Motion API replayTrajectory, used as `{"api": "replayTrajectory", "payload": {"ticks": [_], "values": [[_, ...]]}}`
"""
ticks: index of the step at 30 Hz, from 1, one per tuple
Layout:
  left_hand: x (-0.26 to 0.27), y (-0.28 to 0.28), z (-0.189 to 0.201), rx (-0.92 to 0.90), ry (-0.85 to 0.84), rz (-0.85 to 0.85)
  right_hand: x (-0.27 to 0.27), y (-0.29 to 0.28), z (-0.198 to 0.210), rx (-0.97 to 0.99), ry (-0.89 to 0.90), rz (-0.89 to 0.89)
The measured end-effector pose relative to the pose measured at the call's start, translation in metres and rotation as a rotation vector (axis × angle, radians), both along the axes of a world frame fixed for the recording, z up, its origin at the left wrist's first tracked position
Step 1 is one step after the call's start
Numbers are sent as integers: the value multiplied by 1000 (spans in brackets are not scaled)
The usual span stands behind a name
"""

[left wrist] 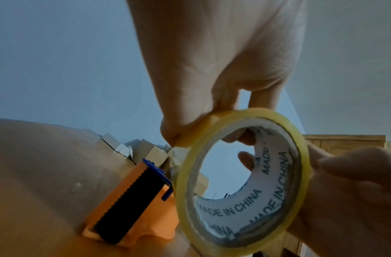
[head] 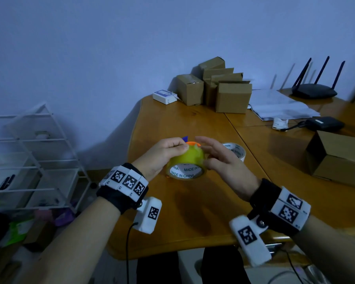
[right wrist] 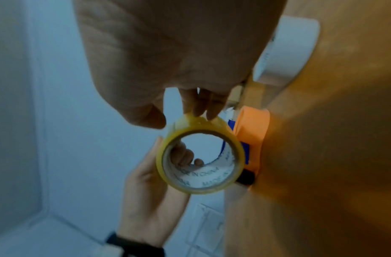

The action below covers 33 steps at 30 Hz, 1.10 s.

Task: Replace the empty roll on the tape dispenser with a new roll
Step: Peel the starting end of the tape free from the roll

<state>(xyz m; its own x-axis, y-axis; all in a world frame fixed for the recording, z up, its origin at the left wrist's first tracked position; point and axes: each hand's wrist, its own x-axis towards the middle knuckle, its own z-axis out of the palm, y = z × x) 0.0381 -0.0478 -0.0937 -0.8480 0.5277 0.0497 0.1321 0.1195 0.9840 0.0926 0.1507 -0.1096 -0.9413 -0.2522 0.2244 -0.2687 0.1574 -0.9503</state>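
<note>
New yellow roll [head: 185,163] is held above the table [head: 193,212], bore axis pointed back toward the wearer, core print readable. Left hand [head: 162,155] is curled onto the roll's top edge, thumb and forefinger pinched there, likely at the tape's loose end. Right hand [head: 219,158] is laid against the roll's right side, fingers nearly straight, fingertips on the rim. Orange dispenser [left wrist: 132,207] is seen on the table just behind and below the roll, on the far side from both hands, with blue parts near its top. Bare white core [head: 235,150] is set near the right hand. Left hand judged nearer the dispenser.
</note>
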Motion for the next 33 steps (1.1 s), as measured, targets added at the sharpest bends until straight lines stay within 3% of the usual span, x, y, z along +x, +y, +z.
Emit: {"api": "replayTrajectory", "payload": {"ticks": [4, 7, 12, 21, 33], "values": [[1, 0, 2, 30, -26, 28, 3, -2, -5, 394, 411, -63], [3, 2, 6, 75, -55, 28, -2, -5, -13, 558, 468, -127], [6, -2, 7, 77, -102, 42, -6, -2, -10, 449, 499, -203], [7, 4, 6, 219, -177, 54, -6, -1, -1, 108, 305, -207], [8, 4, -1, 239, -160, 108, -9, -6, -7, -24, 217, -177]]}}
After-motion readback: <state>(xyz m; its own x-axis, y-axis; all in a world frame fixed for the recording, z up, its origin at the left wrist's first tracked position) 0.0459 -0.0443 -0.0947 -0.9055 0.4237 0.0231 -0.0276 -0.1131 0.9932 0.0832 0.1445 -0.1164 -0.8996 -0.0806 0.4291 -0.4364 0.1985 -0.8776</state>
